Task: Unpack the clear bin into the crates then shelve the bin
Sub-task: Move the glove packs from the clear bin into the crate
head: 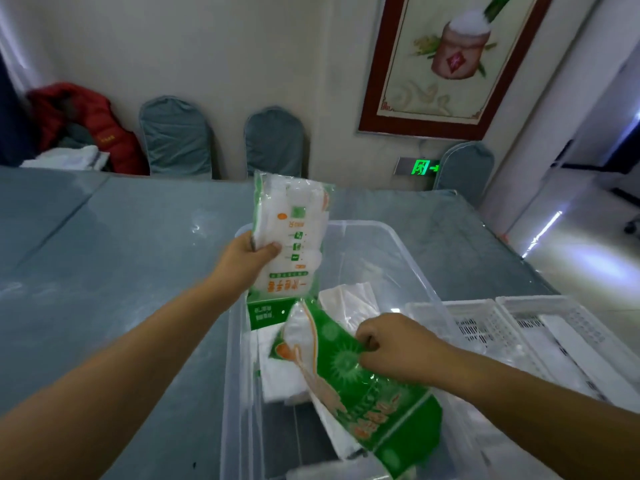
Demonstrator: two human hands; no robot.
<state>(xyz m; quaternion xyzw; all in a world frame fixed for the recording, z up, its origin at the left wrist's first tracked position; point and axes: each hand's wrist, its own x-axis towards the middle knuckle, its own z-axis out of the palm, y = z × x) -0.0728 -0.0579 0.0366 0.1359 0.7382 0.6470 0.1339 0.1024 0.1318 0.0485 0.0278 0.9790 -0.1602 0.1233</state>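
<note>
The clear bin (394, 237) stands on the grey-blue table in front of me. My left hand (247, 258) grips a white and green packet (291, 237), held upright above the bin's far left corner. My right hand (394, 344) pinches the upper edge of a second green packet (363, 393), which is tilted inside the bin. White folded packs (349, 303) lie on the bin's floor beneath. Two white slotted crates (512, 327) sit right of the bin, touching its rim.
The table (104, 271) spreads wide to the left under a glossy cover. Three covered chairs (176, 136) line the far wall, with a red jacket (100, 129) heaped at the left. An open floor area lies to the right.
</note>
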